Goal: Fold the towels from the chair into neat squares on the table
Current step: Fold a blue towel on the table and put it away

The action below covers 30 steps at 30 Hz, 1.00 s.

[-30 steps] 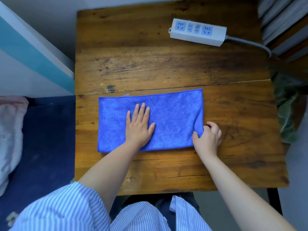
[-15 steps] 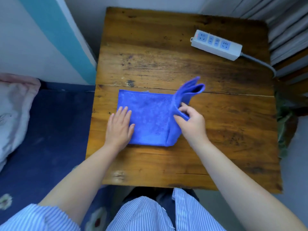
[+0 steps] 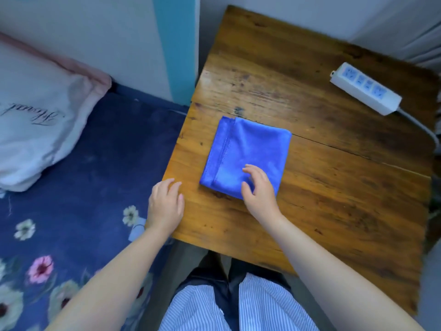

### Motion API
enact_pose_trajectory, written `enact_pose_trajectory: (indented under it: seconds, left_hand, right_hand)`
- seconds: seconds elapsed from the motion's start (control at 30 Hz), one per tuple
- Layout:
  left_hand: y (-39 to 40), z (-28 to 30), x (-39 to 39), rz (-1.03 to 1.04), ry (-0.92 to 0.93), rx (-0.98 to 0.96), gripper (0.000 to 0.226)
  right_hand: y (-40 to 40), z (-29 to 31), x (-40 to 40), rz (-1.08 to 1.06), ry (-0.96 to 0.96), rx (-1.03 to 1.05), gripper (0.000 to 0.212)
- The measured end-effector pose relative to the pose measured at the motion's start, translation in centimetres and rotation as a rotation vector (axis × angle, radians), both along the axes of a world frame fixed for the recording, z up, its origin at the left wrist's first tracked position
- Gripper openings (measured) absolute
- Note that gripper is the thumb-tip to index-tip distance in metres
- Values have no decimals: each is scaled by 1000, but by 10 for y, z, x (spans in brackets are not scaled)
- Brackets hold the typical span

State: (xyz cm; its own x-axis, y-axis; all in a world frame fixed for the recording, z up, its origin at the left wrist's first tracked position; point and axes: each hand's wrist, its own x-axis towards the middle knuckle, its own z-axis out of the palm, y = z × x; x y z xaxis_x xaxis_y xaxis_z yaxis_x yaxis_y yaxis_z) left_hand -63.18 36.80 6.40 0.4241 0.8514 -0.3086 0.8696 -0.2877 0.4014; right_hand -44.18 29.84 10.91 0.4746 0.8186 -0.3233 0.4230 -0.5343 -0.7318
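A blue towel (image 3: 248,154) lies folded into a rough square on the left part of the wooden table (image 3: 334,187). Its stitched hem runs down the left side. My right hand (image 3: 259,185) rests over the towel's near right corner with fingers spread and curled, gripping nothing. My left hand (image 3: 164,204) hovers at the table's left edge, just left of the towel and apart from it, fingers loosely together and empty. No chair or other towels are in view.
A white power strip (image 3: 365,91) with a grey cable lies at the table's far right. A bed with a dark blue floral sheet (image 3: 83,187) and a white and pink pillow (image 3: 35,120) stands left of the table. A wall sits behind.
My right hand folded the towel's right half over to the left and let it go, making a square. My left hand slid off the towel to the table's left edge. The view swung left.
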Motion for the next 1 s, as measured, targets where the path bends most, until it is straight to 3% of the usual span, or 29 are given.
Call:
enact_pose_trajectory:
  seconds: [0.13,0.2,0.3,0.4,0.6,0.73,0.83,1.0]
  left_hand:
    - [7,13,45,-31,-288,57,36]
    - [12,23,73,1,-343,-1,32]
    - [21,28,106,177,-189,-203,40]
    - [32,24,125,226,-36,-281,45]
    - [47,22,142,399,-202,-480,33]
    - [48,29,142,326,-323,-405,10]
    - [48,34,134,328,-387,-291,24]
    - [53,24,113,359,-386,-230,17]
  right_hand:
    - [-27,-1,28,82,-200,-119,43]
    - [-35,-5,37,161,-256,-183,47]
    - [-41,-9,42,297,-264,-258,63]
    - [-45,-13,44,349,-254,-304,72]
    - [-42,-14,41,337,-204,-315,68]
    - [-42,-14,40,303,-210,-304,67]
    - [-39,-15,36,314,-273,-266,67]
    - [-33,-18,23,369,-339,-207,65]
